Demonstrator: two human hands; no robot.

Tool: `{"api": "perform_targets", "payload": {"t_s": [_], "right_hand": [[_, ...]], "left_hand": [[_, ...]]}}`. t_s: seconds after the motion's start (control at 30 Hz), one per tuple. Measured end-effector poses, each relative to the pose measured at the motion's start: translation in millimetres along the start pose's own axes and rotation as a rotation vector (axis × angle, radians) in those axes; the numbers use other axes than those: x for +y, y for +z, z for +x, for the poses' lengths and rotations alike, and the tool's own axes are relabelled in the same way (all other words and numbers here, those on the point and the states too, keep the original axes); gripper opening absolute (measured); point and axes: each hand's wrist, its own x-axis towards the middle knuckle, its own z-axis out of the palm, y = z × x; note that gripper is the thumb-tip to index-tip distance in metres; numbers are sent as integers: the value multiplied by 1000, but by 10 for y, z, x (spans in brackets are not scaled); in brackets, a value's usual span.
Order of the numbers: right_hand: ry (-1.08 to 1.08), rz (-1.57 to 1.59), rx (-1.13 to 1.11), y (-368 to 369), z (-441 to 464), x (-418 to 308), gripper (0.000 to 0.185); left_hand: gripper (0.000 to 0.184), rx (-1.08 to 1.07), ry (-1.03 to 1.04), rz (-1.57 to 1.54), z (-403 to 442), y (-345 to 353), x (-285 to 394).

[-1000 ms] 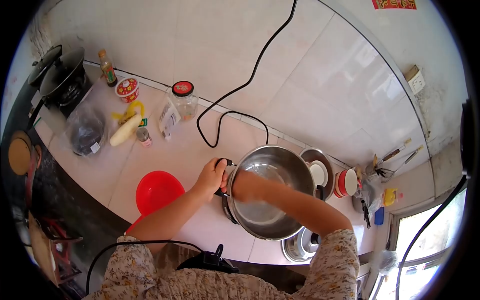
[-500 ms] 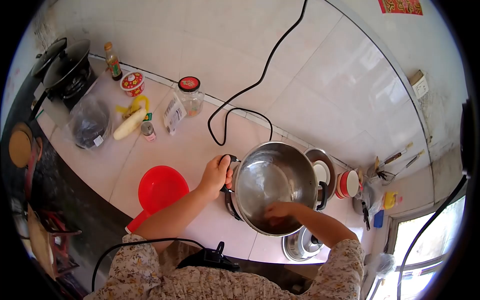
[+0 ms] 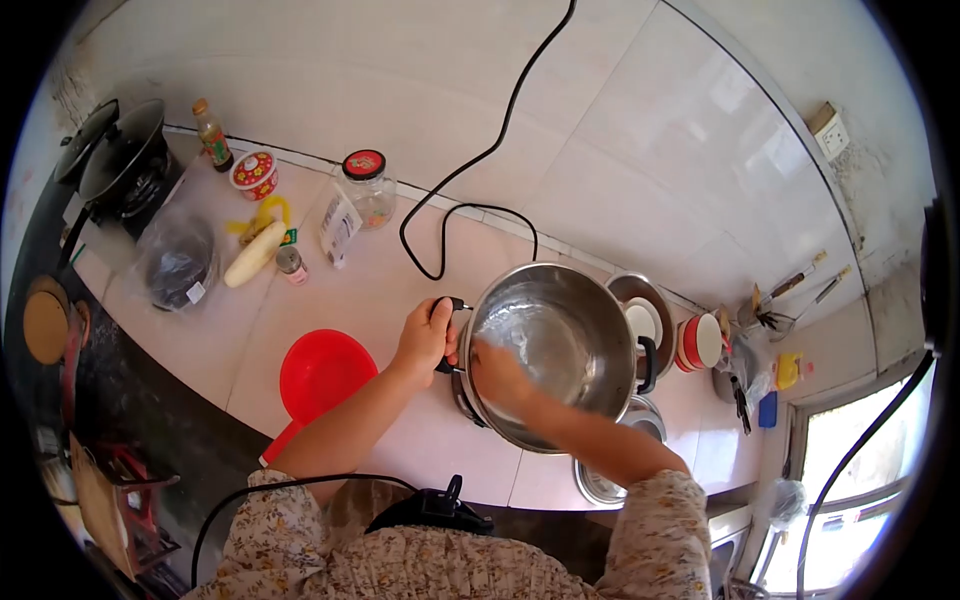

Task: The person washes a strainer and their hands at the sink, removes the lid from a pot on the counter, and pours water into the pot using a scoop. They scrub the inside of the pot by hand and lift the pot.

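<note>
the fingers (image 3: 451,345) of the left hand (image 3: 424,336) are clamped around a black handle (image 3: 457,303) at the nine o'clock side of a steel pot (image 3: 565,345). the right hand (image 3: 500,374) is held inside the pot, by its wall at about nine o'clock; its fingers are blurred, and whether they are apart or together cannot be told. the right forearm (image 3: 595,438) is passed over the rim near six o'clock. the pot is kept mouth up over the pale surface (image 3: 440,445), and a second black handle (image 3: 648,363) is borne at three o'clock.

with the pot taken as centre, a steel bowl (image 3: 655,292) is set just beside it at two o'clock, with a white dish (image 3: 643,322) held inside. a round steel object (image 3: 600,488), partly hidden by the forearm, is placed at five. a red scoop (image 3: 325,368) is laid at nine, and a red-lidded jar (image 3: 372,205) is stood between ten and eleven, near the tiled wall (image 3: 300,70).
</note>
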Motion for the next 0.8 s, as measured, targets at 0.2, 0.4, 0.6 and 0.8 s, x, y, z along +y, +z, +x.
{"api": "perform_targets", "payload": {"t_s": [0.2, 0.4, 0.6, 0.8], "right_hand": [[-183, -176, -382, -406, -1290, 844, 39], [-384, -1064, -303, -1237, -919, 1393, 45], [-286, -325, -509, -296, -1091, 766, 60], [-274, -35, -295, -636, 566, 439, 53]], "left_hand": [[24, 30, -30, -82, -5, 10, -4], [25, 36, -8, -45, -4, 25, 35], [25, 37, 3, -80, 13, 39, 3], [24, -16, -20, 42, 71, 27, 32]]}}
